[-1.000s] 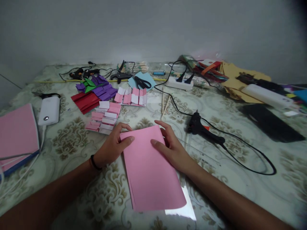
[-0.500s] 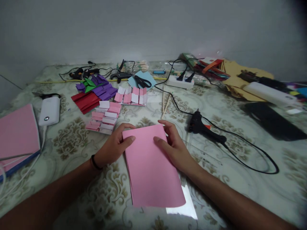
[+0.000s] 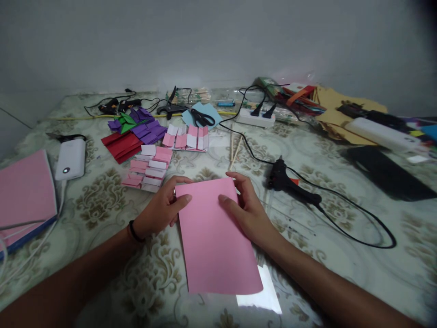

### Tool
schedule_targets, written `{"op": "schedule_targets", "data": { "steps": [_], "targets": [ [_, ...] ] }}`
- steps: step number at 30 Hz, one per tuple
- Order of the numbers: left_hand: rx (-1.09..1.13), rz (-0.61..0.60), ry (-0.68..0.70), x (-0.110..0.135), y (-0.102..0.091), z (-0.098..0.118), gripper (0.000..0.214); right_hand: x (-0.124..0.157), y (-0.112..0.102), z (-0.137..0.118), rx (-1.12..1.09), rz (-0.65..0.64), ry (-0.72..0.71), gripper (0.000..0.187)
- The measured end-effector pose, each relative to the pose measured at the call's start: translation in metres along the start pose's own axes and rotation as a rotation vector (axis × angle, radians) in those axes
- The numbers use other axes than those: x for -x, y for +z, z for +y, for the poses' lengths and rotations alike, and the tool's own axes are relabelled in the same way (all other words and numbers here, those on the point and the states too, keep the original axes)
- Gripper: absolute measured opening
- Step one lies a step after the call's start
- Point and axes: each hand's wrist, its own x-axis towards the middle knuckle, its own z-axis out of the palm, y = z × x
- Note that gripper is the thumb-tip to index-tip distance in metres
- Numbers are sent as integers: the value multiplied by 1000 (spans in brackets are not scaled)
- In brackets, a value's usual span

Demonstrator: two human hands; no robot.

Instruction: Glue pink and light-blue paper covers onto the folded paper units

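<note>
Together, 2 hands (image 3: 251, 213) hold pink paper (image 3: 218, 250) near its top.

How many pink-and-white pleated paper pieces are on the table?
2: near piece just beyond the left hand, far piece in front of the light-blue paper. More could be hidden underneath.

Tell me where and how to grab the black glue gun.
Likely best by its handle, from the near right: the glue gun lies with its nozzle pointing away and the handle slanting rightward. Mind the cord leaving the handle's end. The right hand holds pink paper.
</note>
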Motion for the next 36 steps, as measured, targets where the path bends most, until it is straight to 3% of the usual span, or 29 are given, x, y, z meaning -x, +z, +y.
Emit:
{"op": "schedule_targets", "data": {
  "steps": [16, 36],
  "targets": [
    [87, -78, 17, -2, -1, -3, 39, 0, 0, -2, 12, 15, 0, 53],
    [36, -18, 10, -1, -1, -4, 38, 0, 1, -5, -25, 21, 10, 46]
  ]
}}
